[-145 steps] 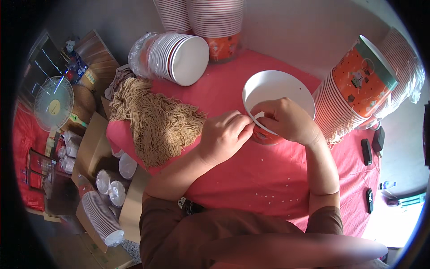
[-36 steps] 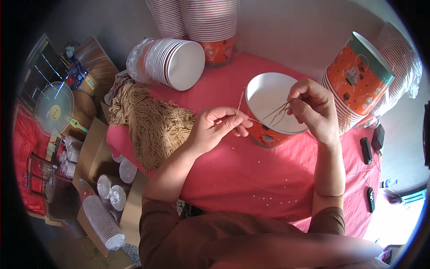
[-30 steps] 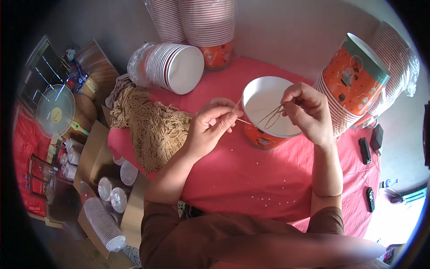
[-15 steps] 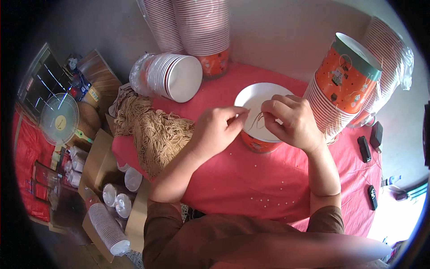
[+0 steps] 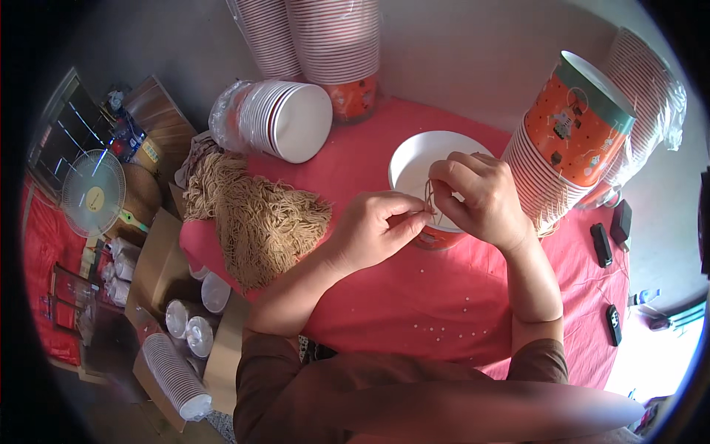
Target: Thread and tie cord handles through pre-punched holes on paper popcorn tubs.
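Both hands meet over the near part of an orange paper bucket [image 5: 407, 164] with a white inside, which stands upright on the red cloth. My left hand [image 5: 381, 228] pinches a thin tan cord [image 5: 429, 194] between thumb and index finger. On the right, my right hand [image 5: 481, 194] has its fingers curled round the same cord, its loop showing between the two hands. The fingertips of the right hand are partly hidden. A tangled heap of similar tan cords [image 5: 270, 222] lies to the left of my left forearm.
A tall stack of orange buckets [image 5: 575, 126] stands at the right, with cords hanging beside it. Wrapped bucket stacks [image 5: 336, 44] stand at the back; another [image 5: 302, 122] lies sideways. Small white dots [image 5: 438, 331] dot the cloth. A cardboard box [image 5: 159, 259] sits left, a fan [image 5: 95, 194] beyond.
My left hand has moved down and to the right, closer to my right hand. The cord loop between the fingers now stands more upright. My right hand has barely shifted.
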`<state>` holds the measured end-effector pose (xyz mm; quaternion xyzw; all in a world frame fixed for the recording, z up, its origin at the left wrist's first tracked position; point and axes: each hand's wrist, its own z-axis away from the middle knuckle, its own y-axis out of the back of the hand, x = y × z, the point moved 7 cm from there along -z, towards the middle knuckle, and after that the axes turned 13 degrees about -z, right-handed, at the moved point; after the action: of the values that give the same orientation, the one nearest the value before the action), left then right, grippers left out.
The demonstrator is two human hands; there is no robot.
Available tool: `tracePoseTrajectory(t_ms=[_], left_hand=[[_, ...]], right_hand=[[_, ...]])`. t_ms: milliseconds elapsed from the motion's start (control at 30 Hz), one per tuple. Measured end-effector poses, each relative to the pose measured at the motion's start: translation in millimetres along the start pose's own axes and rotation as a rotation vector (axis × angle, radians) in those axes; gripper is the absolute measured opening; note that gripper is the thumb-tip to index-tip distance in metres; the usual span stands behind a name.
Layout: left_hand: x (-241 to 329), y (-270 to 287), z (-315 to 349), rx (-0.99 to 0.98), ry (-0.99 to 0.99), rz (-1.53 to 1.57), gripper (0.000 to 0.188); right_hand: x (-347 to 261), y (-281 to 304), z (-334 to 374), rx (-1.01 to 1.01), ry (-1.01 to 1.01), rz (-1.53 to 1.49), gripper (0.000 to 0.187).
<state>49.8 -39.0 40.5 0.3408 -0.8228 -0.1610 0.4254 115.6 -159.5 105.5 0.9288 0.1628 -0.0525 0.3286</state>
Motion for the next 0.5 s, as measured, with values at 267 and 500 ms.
tracePoseTrajectory(t_ms=[267,500], left_hand=[[-26.9,1.8,2.4,-0.088,0.242,0.303,0.017],[-40.5,-0.9,6.0,-0.128,0.337,0.520,0.019]], right_hand=[[36.0,-4.8,16.0,-0.070,-0.284,0.200,0.013],[6.6,-7.4,4.6,-0.084,-0.247,-0.191,0.015]])
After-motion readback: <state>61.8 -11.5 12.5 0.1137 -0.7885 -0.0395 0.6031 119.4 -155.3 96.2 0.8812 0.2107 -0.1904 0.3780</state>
